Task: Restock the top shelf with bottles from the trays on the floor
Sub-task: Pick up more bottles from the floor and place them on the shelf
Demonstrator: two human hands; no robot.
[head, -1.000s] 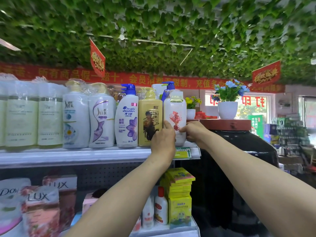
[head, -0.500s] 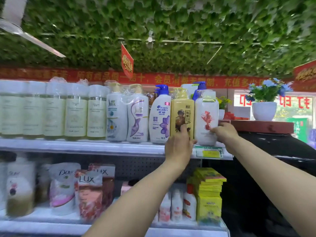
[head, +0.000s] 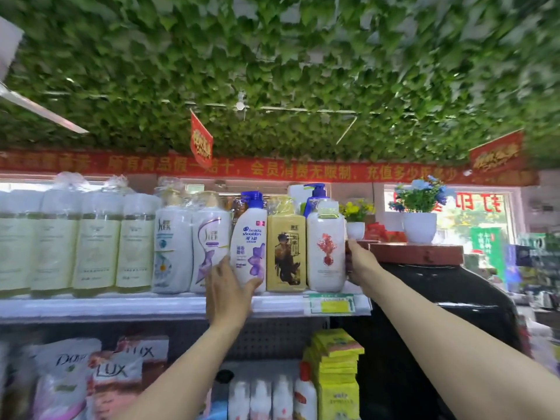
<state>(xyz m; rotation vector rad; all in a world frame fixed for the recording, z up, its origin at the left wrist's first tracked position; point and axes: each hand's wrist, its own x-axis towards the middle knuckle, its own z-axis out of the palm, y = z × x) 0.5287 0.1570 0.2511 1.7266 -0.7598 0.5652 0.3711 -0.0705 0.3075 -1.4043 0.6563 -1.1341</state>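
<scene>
Fingers and thumb of the left hand curled round the lower body of a white Head & Shoulders bottle with a blue pump, thumb at its right side and fingers at its left, while the right hand reached to the right edge of a white bottle with a red flower print; that hand touched the bottle's side, but whether its fingers wrapped round the back could not be told from this angle. Between the two stood a yellow bottle, all three upright at the right end of the top shelf, in line with purple-labelled and pale green bottles stretching left. The step in hand looked like squaring up the row. Done well, it would mean pressing both outer bottles gently inward together, low on their bodies so the tall pumps did not tip, and keeping labels facing out and bases back from the shelf lip. The end bottle stood close to the shelf's right edge, beside a dark cabinet, and seemed the likeliest to topple. No trays or floor were in view.
</scene>
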